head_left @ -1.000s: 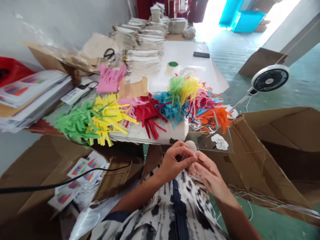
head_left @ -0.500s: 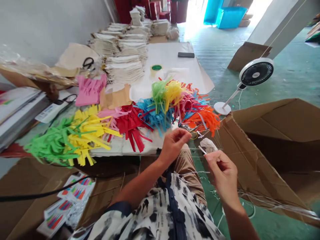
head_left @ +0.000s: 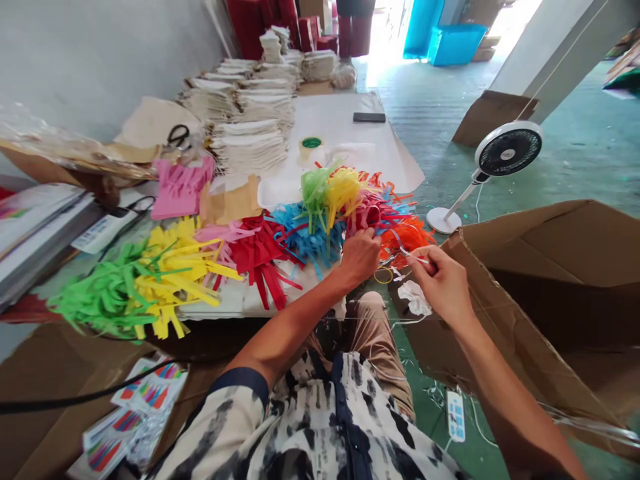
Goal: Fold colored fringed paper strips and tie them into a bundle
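Note:
My left hand (head_left: 361,255) is closed at the lower edge of a mixed pile of paper tassels, beside the dark pink strips (head_left: 369,215); what its fingers hold is hidden. My right hand (head_left: 440,279) pinches a thin white string (head_left: 416,258) just in front of the orange tassel (head_left: 407,233). Below it lies a crumpled white bundle (head_left: 415,298), and a yellow rubber band (head_left: 383,275) is between the hands. Blue (head_left: 310,237), red (head_left: 257,250), yellow (head_left: 175,267) and green (head_left: 107,287) tassels run leftward along the table edge.
A cardboard box (head_left: 500,293) stands open at the right, with a white fan (head_left: 509,153) behind it. White stacks (head_left: 255,143), tape (head_left: 311,148), black scissors (head_left: 179,137) and a dark phone-like object (head_left: 369,117) are on the table. A power strip (head_left: 455,417) lies on the floor.
Both hands have moved forward to the tassel pile, the left from above my lap. My right hand has come away from the white bundle, which now sits lower, under it.

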The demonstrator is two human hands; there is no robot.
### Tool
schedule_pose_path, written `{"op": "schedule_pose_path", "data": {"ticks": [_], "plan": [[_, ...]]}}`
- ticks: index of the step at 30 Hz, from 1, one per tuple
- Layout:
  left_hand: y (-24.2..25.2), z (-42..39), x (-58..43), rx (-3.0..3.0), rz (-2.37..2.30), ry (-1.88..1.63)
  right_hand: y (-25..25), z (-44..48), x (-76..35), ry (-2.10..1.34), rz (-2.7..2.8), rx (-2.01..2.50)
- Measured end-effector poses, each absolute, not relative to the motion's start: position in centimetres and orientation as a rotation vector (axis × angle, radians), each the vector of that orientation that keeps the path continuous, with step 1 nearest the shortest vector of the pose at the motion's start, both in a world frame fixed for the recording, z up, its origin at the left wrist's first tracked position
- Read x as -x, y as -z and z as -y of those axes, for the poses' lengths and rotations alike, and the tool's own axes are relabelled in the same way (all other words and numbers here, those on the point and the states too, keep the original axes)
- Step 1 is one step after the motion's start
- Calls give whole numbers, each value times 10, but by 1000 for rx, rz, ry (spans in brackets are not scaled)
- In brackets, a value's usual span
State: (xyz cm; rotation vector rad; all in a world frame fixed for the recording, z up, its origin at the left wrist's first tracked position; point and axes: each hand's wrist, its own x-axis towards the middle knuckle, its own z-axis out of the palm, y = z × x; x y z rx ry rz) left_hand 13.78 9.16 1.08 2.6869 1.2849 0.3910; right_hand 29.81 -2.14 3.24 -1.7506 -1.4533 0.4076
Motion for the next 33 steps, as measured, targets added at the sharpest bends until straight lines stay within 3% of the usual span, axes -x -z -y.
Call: {"op": "schedule_pose_path", "data": {"ticks": [5,10,14,19,23,28,33], "plan": [[-24,-99,-128,-2661,-1156,-527,-20,-18,-300,-182,1925,1854],[-27,-107,-119,-2458,-1004,-591,-21,-32,-303,-31,1992,1947],[-15,-113,-121,-2396,-1016,-519,-42,-29,-326,-265,1703,1709],[-9,-118,-127,-2406,-1002,-524,-110,4,-354,-391,957,1369],[-22,-114,-125,-2401,-952,-577,-142,48,-340,-615,846,1072],[-49,-87,-106,-1855,-705,-1019,-107,55,-276,-1099,1077,1267],[-73,-63,-76,-1574,-608,-1027,-67,21,-233,-1157,1171,1268]]}}
